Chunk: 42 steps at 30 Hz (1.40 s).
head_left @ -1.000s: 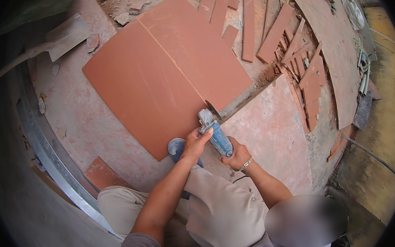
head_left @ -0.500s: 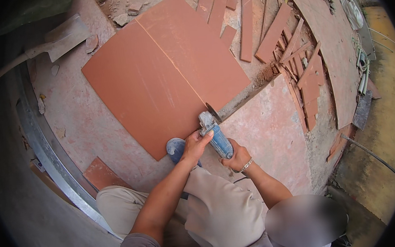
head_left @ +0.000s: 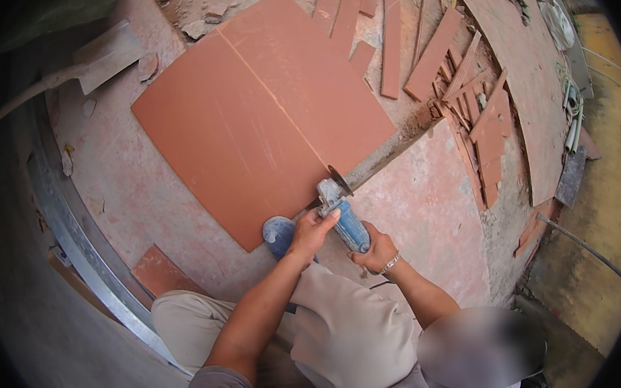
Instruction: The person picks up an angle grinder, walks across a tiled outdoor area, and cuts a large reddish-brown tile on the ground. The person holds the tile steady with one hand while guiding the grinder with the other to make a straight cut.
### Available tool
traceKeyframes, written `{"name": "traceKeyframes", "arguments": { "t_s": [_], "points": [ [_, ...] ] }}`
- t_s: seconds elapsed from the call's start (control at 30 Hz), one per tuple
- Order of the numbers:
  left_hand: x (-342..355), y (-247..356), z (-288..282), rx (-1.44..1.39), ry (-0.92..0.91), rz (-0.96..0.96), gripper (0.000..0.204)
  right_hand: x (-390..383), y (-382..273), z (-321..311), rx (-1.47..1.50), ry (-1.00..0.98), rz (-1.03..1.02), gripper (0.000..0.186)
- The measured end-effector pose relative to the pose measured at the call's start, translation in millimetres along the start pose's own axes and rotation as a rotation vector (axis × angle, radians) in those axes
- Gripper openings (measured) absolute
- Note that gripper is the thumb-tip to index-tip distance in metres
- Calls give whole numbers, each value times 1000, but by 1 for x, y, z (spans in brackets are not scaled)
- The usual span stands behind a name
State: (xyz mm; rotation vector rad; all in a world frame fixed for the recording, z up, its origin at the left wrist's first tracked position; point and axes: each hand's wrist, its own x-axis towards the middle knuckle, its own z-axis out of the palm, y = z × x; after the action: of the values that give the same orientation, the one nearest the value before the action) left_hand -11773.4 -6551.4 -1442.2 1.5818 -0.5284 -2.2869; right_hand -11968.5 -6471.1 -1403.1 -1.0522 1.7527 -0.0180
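Note:
A blue angle grinder (head_left: 347, 222) is held low over the near corner of a large terracotta tile (head_left: 247, 126). My left hand (head_left: 313, 230) grips its grey head end and my right hand (head_left: 373, 252), with a bracelet on the wrist, wraps the blue body. The grinder's disc (head_left: 339, 180) sits at the near end of a straight line that runs across the tile to its far edge. My foot in a blue slipper (head_left: 277, 233) rests on the tile's near corner beside my left hand.
Several cut tile strips (head_left: 435, 56) lie in a heap at the far right. A pink stone slab (head_left: 435, 206) lies right of the grinder. A metal rail (head_left: 81, 241) curves along the left, with a small tile piece (head_left: 157, 270) near it. A shovel (head_left: 95, 58) lies at the far left.

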Motion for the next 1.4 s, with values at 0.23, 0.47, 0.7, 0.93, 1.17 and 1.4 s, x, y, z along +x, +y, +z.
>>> {"name": "traceKeyframes", "arguments": {
  "t_s": [0.23, 0.47, 0.7, 0.93, 1.17, 1.4],
  "points": [
    [-2, -1, 2, 8, -2, 26, 54, -1, 4, 1, -14, 5, 7, 92],
    [-2, 4, 1, -2, -8, 22, 56, 2, 5, 3, -26, 24, -28, 92],
    [1, 7, -4, 3, -12, 20, 56, 6, 2, 4, 17, 29, -63, 91],
    [8, 5, -11, 28, -93, 19, 77, 11, -3, 5, 12, 28, -55, 91],
    [10, 11, -14, 27, -86, 39, 76, 15, -11, 3, 6, 18, -21, 91],
    [7, 18, -13, -55, -38, -1, 54, 15, -16, 1, 21, 32, -75, 90]
  ]
}}
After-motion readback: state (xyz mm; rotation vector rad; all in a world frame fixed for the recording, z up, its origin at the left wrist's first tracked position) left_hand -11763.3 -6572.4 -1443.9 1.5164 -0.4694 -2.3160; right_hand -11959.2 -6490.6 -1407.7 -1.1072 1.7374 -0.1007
